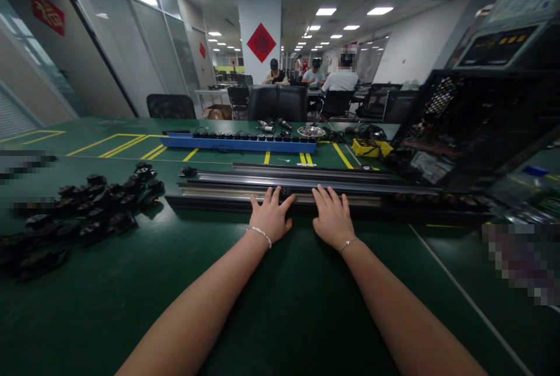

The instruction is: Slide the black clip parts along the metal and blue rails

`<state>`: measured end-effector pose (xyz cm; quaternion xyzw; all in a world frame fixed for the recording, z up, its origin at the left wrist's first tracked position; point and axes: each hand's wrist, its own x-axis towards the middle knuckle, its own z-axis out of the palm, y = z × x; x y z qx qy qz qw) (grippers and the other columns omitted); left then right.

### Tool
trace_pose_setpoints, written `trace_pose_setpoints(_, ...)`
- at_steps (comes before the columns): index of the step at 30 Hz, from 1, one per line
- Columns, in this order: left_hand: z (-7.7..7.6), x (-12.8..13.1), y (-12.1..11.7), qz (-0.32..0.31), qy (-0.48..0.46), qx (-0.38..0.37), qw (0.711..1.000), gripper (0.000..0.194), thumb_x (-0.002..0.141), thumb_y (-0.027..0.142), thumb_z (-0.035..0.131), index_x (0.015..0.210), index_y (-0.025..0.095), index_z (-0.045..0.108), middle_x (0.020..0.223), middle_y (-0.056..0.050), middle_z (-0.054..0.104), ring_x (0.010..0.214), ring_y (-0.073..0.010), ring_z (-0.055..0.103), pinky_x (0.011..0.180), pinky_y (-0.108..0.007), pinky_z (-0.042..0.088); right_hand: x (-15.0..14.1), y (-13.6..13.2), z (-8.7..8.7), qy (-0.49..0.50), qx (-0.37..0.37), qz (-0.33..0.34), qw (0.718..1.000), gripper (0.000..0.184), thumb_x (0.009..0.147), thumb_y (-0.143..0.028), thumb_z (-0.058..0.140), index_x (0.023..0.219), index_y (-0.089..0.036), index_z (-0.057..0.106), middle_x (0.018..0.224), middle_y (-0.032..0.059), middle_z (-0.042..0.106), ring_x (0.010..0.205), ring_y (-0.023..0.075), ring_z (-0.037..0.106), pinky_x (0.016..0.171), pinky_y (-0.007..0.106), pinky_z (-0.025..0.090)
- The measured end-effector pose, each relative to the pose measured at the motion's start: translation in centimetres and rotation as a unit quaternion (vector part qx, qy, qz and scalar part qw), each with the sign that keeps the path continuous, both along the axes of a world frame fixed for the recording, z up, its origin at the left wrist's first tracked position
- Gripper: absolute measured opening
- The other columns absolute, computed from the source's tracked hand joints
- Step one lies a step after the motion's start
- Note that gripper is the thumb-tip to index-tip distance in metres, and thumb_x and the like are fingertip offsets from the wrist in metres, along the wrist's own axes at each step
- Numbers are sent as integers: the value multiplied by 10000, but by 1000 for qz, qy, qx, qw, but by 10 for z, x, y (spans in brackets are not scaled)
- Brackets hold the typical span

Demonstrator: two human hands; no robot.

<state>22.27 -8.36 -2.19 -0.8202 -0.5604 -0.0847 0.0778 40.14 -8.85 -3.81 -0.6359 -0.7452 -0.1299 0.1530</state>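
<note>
Both my hands rest on a long black rail (pixel 210 203) that lies crosswise on the green table. My left hand (pixel 271 215) has its fingers spread over the rail, beside a small black piece (pixel 286 192) seated in the channel. To the right, my right hand (pixel 333 216) lies with fingers stretched across the same rail, the thumb partly hidden. Behind the fingers run more dark metal rails (pixel 262 177), parallel to the first. Several black parts (pixel 420 198) fill the rail's right end. A single black part (pixel 188 171) sits at the left end of the rails.
Many loose black parts (pixel 100 206) are heaped on the left. A blue tray (pixel 236 143) holding a row of parts lies farther back, near a metal bowl (pixel 311 131) and a yellow box (pixel 371 148). An open black computer case (pixel 472 125) stands at right. People sit in the background.
</note>
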Motion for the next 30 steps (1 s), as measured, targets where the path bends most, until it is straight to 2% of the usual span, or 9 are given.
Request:
trace_pose_setpoints(6,0,-8,1,5,0,5,1000,632,777,469,505,1369,393,295,1481,-99,301,1360,-324,228,990,-674,211,0,1,1,9,-9,-6,1000,676,703,-169,438,1376,-162,374,1449,51,371,1330,254,267,1094,521,139)
trace_pose_setpoints(20,10,-30,0,33,19,-3,999,602,788,434,509,1362,377,336,1466,-70,343,1363,-305,240,1039,-537,261,1,1,3,23,-15,4,1000,660,713,-157,423,1371,-154,382,1441,60,382,1322,259,284,1093,526,143)
trace_pose_setpoints(30,10,-56,5,42,40,0,998,588,788,431,509,1353,352,364,1447,-89,377,1355,-318,260,1031,-529,273,1,1,2,20,-14,5,1000,663,709,-157,422,1370,-143,383,1435,62,392,1319,260,287,1093,530,147)
